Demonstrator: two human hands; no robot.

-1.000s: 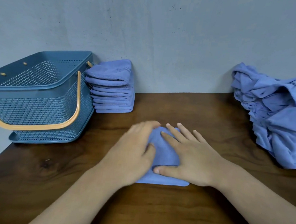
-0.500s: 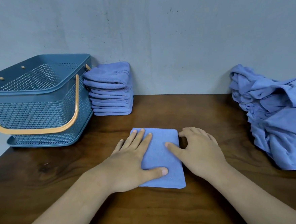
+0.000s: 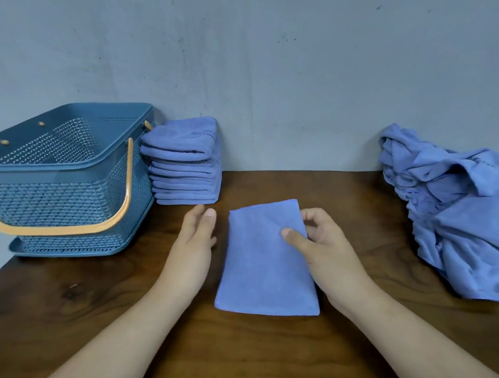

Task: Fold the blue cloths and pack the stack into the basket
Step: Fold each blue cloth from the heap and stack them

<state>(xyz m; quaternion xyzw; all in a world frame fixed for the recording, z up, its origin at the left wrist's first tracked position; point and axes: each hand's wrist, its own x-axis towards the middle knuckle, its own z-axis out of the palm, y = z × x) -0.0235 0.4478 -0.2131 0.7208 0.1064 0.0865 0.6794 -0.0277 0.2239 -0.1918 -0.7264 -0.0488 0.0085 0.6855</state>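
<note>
A folded blue cloth (image 3: pixel 262 266) lies in the middle of the wooden table (image 3: pixel 260 360). My right hand (image 3: pixel 323 253) grips its right edge, thumb on top and fingers curled under, and the far end is raised a little. My left hand (image 3: pixel 194 244) hovers just left of the cloth with straight fingers, apart from it. A stack of folded blue cloths (image 3: pixel 185 166) stands against the wall beside the blue basket (image 3: pixel 59 181) with the orange handle. A heap of unfolded blue cloths (image 3: pixel 462 215) lies at the far right.
The grey wall (image 3: pixel 280 73) closes off the back of the table. The basket stands at the table's left edge, on a blue tray-like base (image 3: pixel 60 252). Bare wood shows in front of my arms.
Both hands stopped pressing the cloth flat. My left hand slid off to the left; my right hand moved to the right edge and took hold of it, lifting it slightly.
</note>
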